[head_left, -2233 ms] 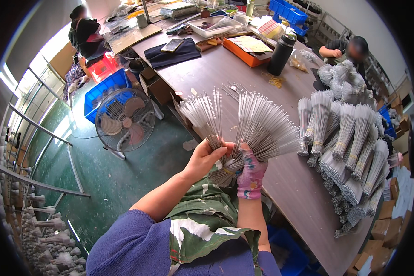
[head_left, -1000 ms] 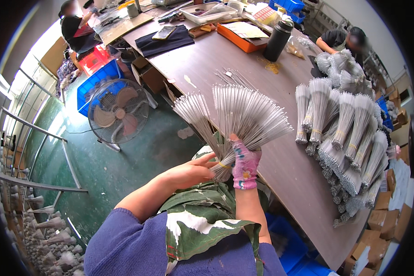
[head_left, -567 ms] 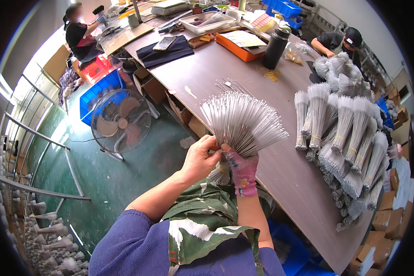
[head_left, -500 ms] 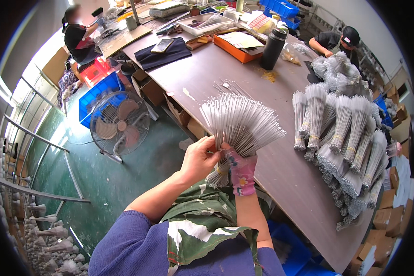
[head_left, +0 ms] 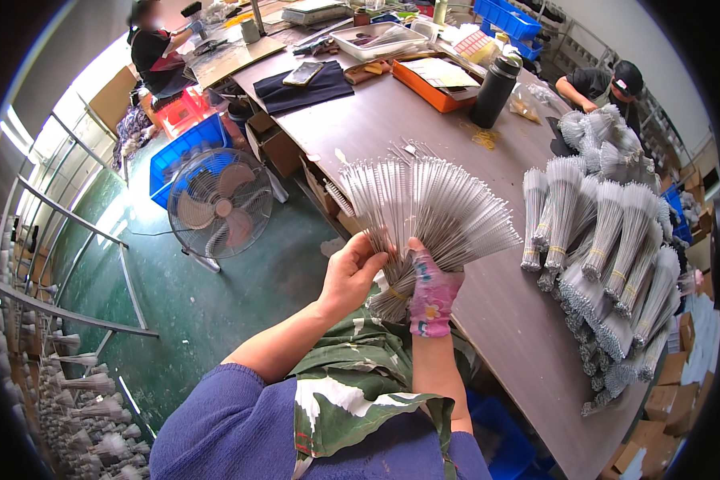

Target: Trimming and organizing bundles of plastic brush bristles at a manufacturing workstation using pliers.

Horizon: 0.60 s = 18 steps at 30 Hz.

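A large bundle of thin wire brushes [head_left: 448, 210] with white bristled tops fans out in front of me, at the near edge of the table. My right hand [head_left: 435, 294], in a pink flowered glove with bare fingertips, wraps round the stems, its thumb lying over them. A yellow band circles the gathered lower ends [head_left: 394, 298]. At the bundle's left side my bare left hand [head_left: 350, 276] has thumb and fingers closed on some of the stems. A gap shows between a smaller left part of the fan and the wider right part.
Banded bundles of similar brushes [head_left: 608, 232] are piled on the right of the table [head_left: 528, 344]. Farther back stand a black bottle [head_left: 495, 90], an orange box [head_left: 432, 84] and a phone on dark cloth [head_left: 296, 90]. A floor fan [head_left: 222, 206] stands left. Two other people work beyond.
The brushes have spread wider, and a gap has opened between the left and right parts of the fan. The whole view has shifted, so the surroundings sit farther right.
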{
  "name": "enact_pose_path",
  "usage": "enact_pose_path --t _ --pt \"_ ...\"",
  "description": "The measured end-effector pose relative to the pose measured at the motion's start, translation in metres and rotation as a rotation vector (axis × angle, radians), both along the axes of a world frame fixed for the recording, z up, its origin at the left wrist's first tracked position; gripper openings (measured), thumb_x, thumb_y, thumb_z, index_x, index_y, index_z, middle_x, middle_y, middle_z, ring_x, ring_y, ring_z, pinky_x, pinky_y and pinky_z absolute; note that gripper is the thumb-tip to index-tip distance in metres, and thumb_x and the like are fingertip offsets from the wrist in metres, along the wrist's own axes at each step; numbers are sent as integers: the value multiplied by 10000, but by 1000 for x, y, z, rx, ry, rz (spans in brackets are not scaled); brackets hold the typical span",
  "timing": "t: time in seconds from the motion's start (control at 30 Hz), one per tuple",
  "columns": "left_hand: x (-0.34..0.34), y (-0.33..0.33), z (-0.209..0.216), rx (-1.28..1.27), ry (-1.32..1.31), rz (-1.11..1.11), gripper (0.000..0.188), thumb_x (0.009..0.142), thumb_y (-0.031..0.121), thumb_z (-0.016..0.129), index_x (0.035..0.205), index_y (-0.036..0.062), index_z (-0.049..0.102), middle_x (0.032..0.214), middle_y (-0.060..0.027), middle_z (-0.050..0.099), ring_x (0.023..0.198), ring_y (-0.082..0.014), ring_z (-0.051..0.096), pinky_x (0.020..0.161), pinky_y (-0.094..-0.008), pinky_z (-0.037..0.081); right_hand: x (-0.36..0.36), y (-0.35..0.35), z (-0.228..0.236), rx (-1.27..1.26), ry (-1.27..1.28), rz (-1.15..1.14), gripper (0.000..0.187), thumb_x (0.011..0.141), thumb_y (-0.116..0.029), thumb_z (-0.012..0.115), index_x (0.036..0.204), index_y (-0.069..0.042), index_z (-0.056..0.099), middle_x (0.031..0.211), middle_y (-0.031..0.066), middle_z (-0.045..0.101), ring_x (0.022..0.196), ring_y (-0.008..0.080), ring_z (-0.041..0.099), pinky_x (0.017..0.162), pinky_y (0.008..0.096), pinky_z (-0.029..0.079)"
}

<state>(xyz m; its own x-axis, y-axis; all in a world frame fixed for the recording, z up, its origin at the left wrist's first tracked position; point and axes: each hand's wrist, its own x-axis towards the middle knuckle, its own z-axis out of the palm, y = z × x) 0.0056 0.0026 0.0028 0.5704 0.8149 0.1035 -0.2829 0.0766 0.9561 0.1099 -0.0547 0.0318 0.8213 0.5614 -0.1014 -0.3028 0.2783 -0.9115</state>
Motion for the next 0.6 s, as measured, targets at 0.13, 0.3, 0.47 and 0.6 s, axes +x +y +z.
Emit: enact_pose_path --t 0.13,0.3,0.47,0.6 --pt "4 -2 0 -7 -119 54 293 865 -64 461 1151 -12 423 965 -72 609 913 -99 561 838 -226 433 3 3 -3 -20 -7 -40 376 702 -31 739 1026 41 563 933 55 607 777 127 573 721 249 479" --pt "2 -2 7 7 -126 22 272 858 -70 470 1121 -8 432 1038 -89 595 963 -115 556 853 -234 431 -1 -2 -1 29 -11 18 365 704 -8 725 1026 42 561 945 61 606 776 124 578 707 256 489" --pt "-2 -2 17 336 143 142 261 839 -44 527 1095 0 499 986 -41 585 902 -84 549 755 -223 468 -1 -3 -3 43 -51 298 311 691 -10 724 968 37 591 871 67 630 745 126 593 657 245 491" --pt "-5 -2 10 72 -24 85 215 837 -55 520 1045 -2 503 958 -42 584 875 -73 536 756 -224 457 -4 2 -1 58 -92 223 269 693 -17 723 931 36 608 855 63 630 713 118 592 627 244 491"
